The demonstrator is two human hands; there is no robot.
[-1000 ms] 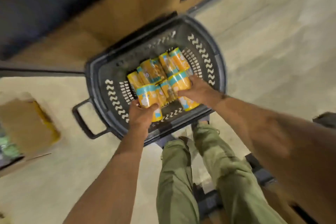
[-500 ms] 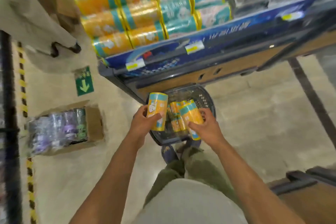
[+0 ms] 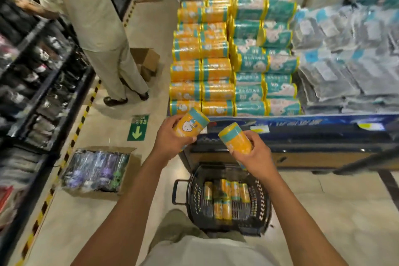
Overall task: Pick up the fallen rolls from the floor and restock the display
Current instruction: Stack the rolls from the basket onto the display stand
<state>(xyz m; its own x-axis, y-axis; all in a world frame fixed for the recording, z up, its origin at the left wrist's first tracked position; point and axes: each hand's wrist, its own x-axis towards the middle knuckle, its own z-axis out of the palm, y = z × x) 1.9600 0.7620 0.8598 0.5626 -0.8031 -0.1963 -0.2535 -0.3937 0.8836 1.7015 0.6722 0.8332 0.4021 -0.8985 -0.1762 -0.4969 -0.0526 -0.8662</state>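
My left hand (image 3: 170,138) grips an orange roll with a teal band (image 3: 190,124), held just below the front left corner of the display. My right hand (image 3: 253,155) grips a second orange roll (image 3: 236,139), tilted, in front of the display's blue front edge (image 3: 302,122). On the display lie rows of stacked orange rolls (image 3: 200,71) with teal rolls (image 3: 265,67) to their right. A black basket (image 3: 262,218) stands on the floor below my hands and holds several more orange rolls (image 3: 226,197).
A person in beige clothes (image 3: 97,28) stands at the upper left by dark shelving (image 3: 36,84). An open carton of purple packs (image 3: 97,168) lies on the floor at left. Grey wrapped packs (image 3: 349,65) fill the display's right side. A small cardboard box (image 3: 144,60) sits behind the person.
Both hands lifted a roll each out of the basket and rose to the display's front edge. My view swung up from the basket to the display.
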